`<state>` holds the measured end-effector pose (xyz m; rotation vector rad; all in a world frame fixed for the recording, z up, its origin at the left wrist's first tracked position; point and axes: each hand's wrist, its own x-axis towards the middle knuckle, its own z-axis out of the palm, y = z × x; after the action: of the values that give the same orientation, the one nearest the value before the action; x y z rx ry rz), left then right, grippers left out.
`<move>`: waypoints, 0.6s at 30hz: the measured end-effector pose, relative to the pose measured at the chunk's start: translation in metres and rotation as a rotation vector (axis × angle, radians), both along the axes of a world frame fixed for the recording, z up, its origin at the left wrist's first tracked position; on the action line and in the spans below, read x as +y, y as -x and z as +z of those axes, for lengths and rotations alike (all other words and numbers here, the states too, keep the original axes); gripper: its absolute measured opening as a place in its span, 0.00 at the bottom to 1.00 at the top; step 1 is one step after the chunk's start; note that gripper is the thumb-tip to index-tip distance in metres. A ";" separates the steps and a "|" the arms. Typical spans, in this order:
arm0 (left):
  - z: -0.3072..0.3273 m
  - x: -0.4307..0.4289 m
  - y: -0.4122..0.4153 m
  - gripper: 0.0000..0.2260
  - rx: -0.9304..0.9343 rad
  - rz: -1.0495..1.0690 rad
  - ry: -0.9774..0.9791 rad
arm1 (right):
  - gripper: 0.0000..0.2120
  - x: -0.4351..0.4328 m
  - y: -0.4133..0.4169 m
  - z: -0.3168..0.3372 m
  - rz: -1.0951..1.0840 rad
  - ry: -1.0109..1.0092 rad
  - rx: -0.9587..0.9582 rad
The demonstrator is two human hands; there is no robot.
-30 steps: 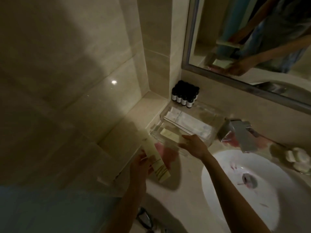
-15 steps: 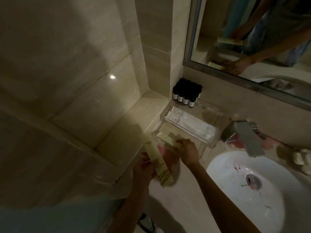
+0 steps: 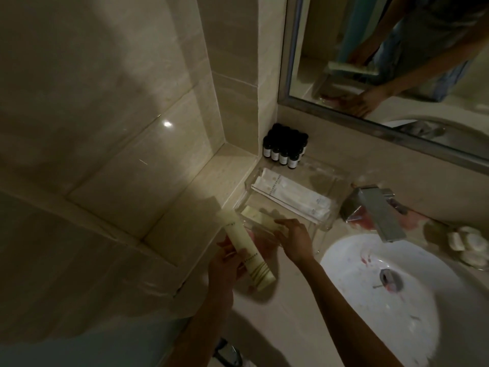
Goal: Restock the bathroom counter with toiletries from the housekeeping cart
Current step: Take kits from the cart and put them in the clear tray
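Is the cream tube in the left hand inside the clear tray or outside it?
Outside. The left hand grips the tube over the counter, short of the clear tray.

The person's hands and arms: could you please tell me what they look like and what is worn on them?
The left hand and right hand are bare, without gloves. Both forearms are uncovered, no sleeve in view on them. No watch, ring or bracelet shows, though the light is dim.

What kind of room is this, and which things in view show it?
Most likely a hotel bathroom: a white sink with a metal faucet below a wall mirror, a cluster of identical small dark bottles, and a clear tray holding wrapped packets. The left hand holds a cream tube.
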<state>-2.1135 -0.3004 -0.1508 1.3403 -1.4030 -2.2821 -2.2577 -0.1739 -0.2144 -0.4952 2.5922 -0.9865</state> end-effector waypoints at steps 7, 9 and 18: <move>0.000 0.003 0.023 0.07 -0.036 -0.071 0.010 | 0.14 0.006 -0.015 0.053 0.064 0.247 -0.097; 0.002 0.005 0.034 0.04 -0.010 -0.103 -0.052 | 0.18 0.005 -0.026 0.065 0.157 0.212 -0.053; 0.001 0.013 0.053 0.03 -0.022 -0.172 -0.203 | 0.19 0.008 -0.028 0.062 0.269 -0.032 0.131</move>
<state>-2.1662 -0.2874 -0.1499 1.3510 -1.3732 -2.5905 -2.2302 -0.1663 -0.1528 -0.8992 2.5594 -0.8456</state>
